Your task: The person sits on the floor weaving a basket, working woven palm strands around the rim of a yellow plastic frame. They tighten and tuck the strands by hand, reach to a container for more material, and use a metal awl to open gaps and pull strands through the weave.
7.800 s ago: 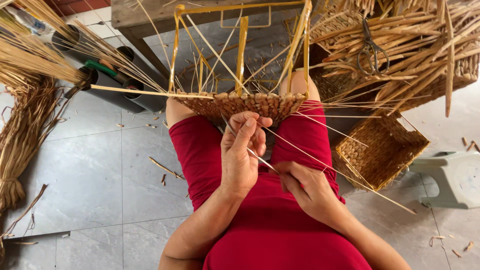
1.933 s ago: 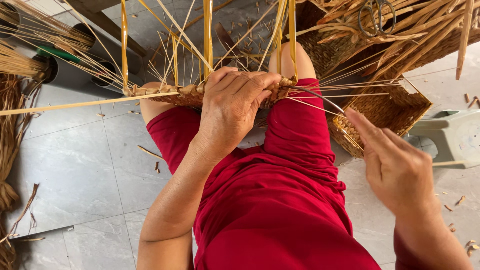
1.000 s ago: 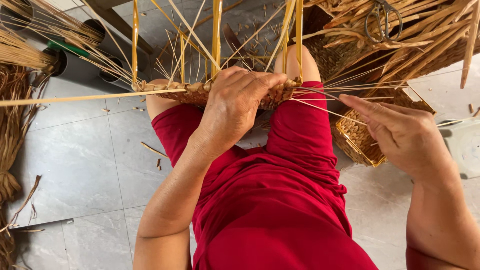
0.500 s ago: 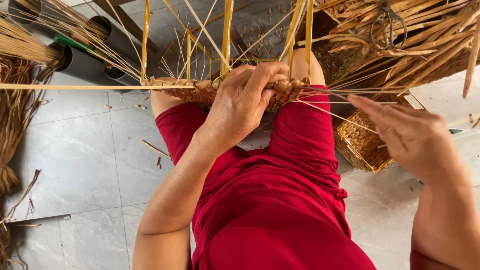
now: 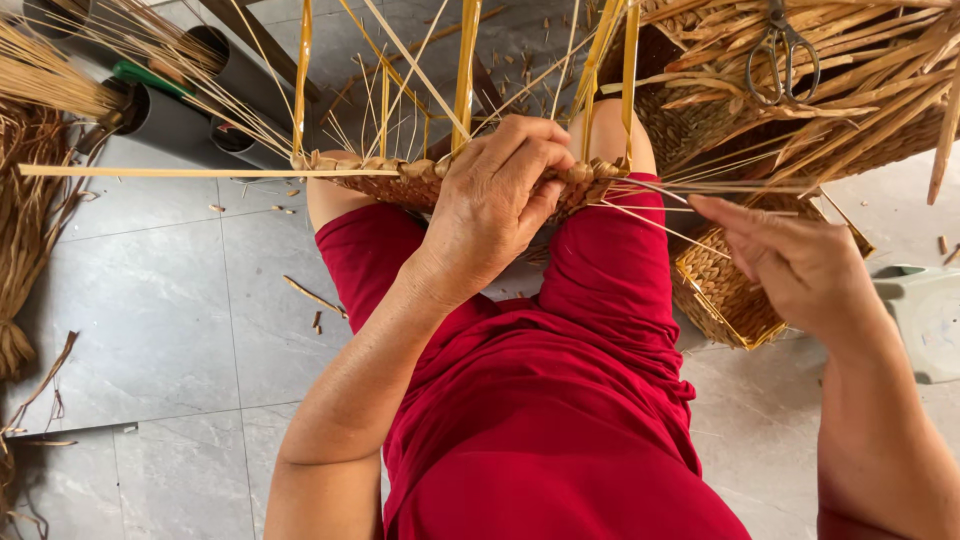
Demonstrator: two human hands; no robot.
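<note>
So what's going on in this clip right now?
A seated person in red clothes is weaving a basket resting across their knees. The left hand presses down on the woven rim, fingers curled over it. The right hand is out to the side, pinching thin straw strands that run back to the weave. A finished small basket sits on the tiled floor, and scissors lie on a pile of reeds.

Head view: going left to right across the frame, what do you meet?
Dried reed bundle → dark tubes → half-woven basket base on the lap → left hand gripping it → right hand pulling thin strands → pale stool.
</note>
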